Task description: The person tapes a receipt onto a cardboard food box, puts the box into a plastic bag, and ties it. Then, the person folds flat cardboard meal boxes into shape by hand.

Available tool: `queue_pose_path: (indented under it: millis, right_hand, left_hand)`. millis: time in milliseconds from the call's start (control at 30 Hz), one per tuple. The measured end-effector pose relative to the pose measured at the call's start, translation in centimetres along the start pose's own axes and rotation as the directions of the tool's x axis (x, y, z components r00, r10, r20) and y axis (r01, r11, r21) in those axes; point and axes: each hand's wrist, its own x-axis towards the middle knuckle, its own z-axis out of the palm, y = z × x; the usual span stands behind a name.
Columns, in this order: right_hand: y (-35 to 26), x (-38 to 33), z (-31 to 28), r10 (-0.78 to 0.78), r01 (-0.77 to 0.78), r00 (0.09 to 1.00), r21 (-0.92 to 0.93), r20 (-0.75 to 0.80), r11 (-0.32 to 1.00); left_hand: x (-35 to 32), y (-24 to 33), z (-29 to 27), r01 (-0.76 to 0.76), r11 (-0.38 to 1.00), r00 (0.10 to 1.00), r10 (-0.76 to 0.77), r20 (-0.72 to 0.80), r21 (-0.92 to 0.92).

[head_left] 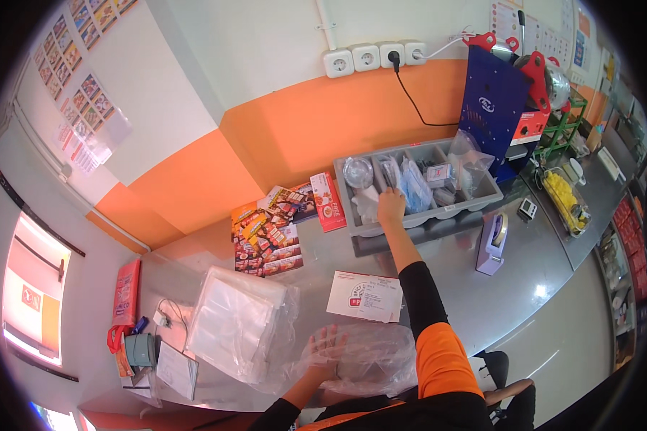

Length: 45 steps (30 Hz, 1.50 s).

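My left hand point(327, 352) lies with its fingers spread on the steel worktop, at the edge of a crumpled clear plastic bag point(377, 359). Some of the film seems to cover the fingers. My right arm stretches forward to a grey divided tray point(449, 210) at the wall. There my right hand point(391, 207) is closed over the front of a compartment with clear-wrapped packets point(390, 170); what its fingertips grip is hidden. A white printed card with a receipt point(366, 296) rests between the two hands.
Left of the bag sits a stack of clear plastic bags point(237, 323). Colourful leaflets point(267, 233) lie behind it. A lilac tape dispenser point(491, 244) and a small timer point(527, 209) stand to the right. Beyond the tray rises a blue machine point(492, 108).
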Motion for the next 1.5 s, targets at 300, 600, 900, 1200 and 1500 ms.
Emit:
queue_pose_path:
  millis: [300, 600, 900, 1200, 1500]
  right_hand:
    - [0.4, 0.3, -0.6, 0.102, -0.063, 0.989, 0.331, -0.104, 0.942]
    - [0.0, 0.5, 0.6, 0.296, 0.017, 0.934, 0.855, -0.198, 0.518]
    - [2.8, -1.5, -2.4, 0.592, 0.015, 0.801, 0.986, 0.086, -0.164]
    - [0.9, -23.4, -17.0, -0.668, -0.038, 0.741, 0.997, 0.068, 0.059]
    - [0.2, -35.1, -13.2, -0.574, 0.153, 0.63, 0.641, 0.523, 0.752]
  left_hand:
    - [0.4, -0.4, 3.1, 0.055, 0.992, 0.974, -0.028, -0.223, 0.113]
    - [0.2, -0.7, 3.6, 0.06, 0.996, 0.946, -0.035, -0.322, 0.07]
    - [-1.9, 1.0, 0.0, -0.049, 0.962, 0.963, -0.026, -0.268, -0.268]
    - [-7.1, -0.3, -5.5, -0.008, 0.199, 0.994, 0.104, 0.013, -0.98]
    - [-6.5, -0.7, -5.8, 0.181, 0.384, 0.957, 0.141, 0.252, -0.905]
